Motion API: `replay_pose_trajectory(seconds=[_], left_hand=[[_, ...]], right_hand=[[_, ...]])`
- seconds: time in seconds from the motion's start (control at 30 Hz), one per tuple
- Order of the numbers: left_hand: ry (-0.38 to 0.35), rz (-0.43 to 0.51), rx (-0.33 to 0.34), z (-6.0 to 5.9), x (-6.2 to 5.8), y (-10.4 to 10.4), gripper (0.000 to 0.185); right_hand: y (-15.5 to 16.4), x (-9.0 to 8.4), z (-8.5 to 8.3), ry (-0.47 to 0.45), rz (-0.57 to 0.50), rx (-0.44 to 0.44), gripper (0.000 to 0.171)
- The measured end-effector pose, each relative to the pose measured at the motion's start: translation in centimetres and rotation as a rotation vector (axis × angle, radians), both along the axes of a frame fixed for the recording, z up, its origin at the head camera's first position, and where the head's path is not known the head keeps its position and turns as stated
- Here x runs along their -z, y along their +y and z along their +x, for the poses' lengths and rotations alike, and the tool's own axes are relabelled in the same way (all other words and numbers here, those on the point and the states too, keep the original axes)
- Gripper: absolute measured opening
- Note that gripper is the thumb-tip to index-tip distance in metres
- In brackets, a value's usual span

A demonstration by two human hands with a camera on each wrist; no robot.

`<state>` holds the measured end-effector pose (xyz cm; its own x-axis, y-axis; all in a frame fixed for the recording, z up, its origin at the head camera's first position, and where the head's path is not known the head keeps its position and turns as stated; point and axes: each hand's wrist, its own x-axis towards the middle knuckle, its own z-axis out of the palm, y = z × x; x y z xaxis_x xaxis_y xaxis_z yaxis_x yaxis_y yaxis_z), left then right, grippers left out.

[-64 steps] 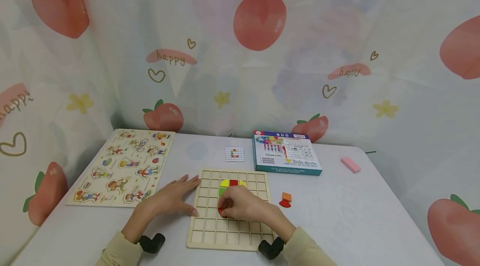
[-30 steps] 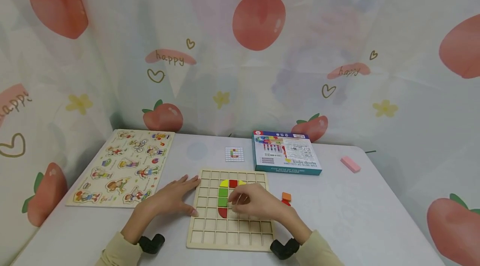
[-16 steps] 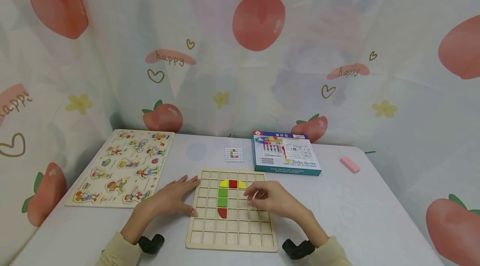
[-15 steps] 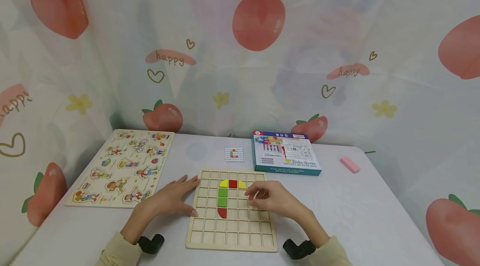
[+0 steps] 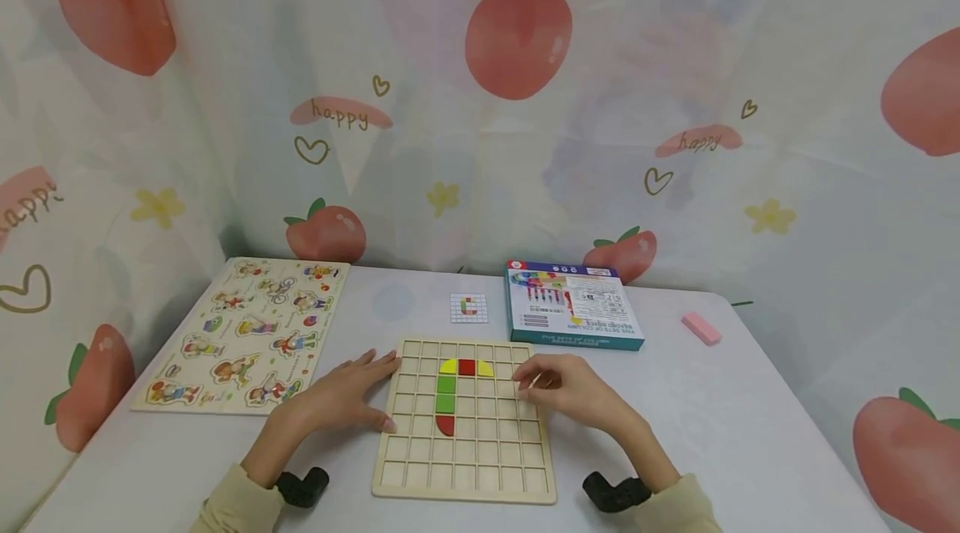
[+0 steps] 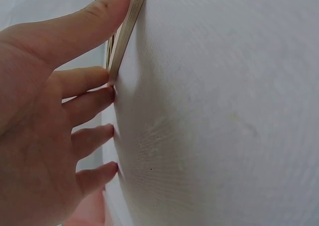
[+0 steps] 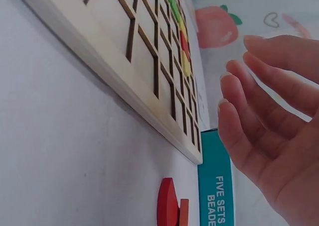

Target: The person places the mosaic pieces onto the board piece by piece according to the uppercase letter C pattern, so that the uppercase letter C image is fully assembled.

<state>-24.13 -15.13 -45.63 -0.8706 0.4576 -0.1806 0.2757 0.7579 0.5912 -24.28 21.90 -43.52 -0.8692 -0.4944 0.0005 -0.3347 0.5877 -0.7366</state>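
Observation:
A wooden grid board (image 5: pixel 465 479) lies flat on the table. In its cells sit a yellow quarter-round piece (image 5: pixel 448 366), a red square (image 5: pixel 467 367), another yellow piece (image 5: pixel 485 369), two green squares (image 5: pixel 446 394) and a red quarter-round piece (image 5: pixel 446 425). My left hand (image 5: pixel 337 395) rests at the board's left edge, thumb and fingertips touching it, fingers spread. Over the board's right edge hovers my right hand (image 5: pixel 573 387), fingers loosely bent with nothing between them. Beneath it, a red curved piece (image 7: pixel 168 203) and an orange piece (image 7: pixel 184 213) lie on the table, hidden in the head view.
Behind the board is a small card (image 5: pixel 468 308) with a coloured grid pattern. A teal-edged box (image 5: pixel 577 341) stands back right, with a pink block (image 5: pixel 701 329) farther right. To the left lies a picture puzzle board (image 5: pixel 176 349). Printed cloth (image 5: pixel 420 141) surrounds the table.
My right hand has left the red quarter-round piece in the board and moved right to the board's edge, uncovering the coloured pieces. The left hand stays in place.

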Motion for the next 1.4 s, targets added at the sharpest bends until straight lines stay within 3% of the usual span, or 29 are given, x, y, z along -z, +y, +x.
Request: replay_pose_trajectory(seconds=[0.27,0.63,1.4], left_hand=[[-0.003,-0.001,0.014,-0.2,0.1,0.0,0.096],[-0.021,-0.019,-0.015,0.0,-0.1,0.0,0.096],[-0.014,-0.023,-0.010,-0.1,-0.1,0.2,0.096]], right_hand=[[1.1,-0.5,0.0,-0.015,0.005,0.034,0.021],[3.0,-0.7,-0.8,-0.050,0.023,0.086,0.026],[7.2,1.2,-1.9,-0.112,0.084,0.157,0.026]])
